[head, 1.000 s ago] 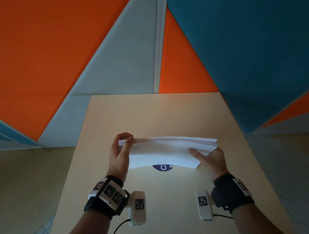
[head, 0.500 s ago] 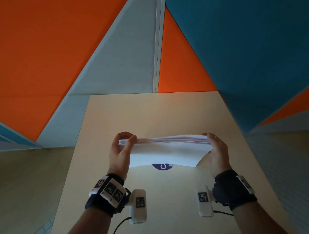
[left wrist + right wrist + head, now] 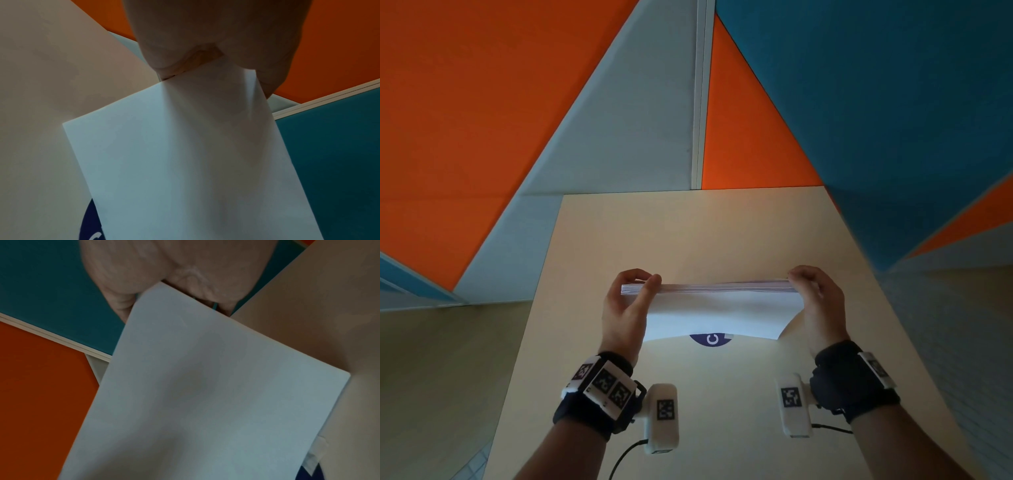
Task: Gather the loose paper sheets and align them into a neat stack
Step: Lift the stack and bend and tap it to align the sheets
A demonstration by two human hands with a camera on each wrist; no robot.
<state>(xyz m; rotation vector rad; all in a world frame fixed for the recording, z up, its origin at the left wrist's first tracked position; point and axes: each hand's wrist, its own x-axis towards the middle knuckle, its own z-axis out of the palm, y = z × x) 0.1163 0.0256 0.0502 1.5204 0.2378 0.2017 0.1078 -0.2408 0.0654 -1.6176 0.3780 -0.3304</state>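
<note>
A stack of white paper sheets (image 3: 719, 310) stands upright on its lower long edge on the beige table (image 3: 688, 240). My left hand (image 3: 635, 291) pinches its upper left corner, thumb in front and fingers behind. At the upper right corner my right hand (image 3: 806, 289) grips the sheets, fingers curled over the top edge. The top edges lie close together with faint steps. Each wrist view shows the paper (image 3: 185, 162) (image 3: 205, 394) from below, running up between thumb and fingers.
A dark blue round sticker (image 3: 709, 340) with a white letter shows on the table under the stack's lower edge. Orange, grey and blue wall panels (image 3: 876, 102) close in behind and to the right of the table. The floor lies to the left.
My right hand has moved from the stack's front right face up to its top right corner and now grips it. The stack's right end has shifted slightly inward.
</note>
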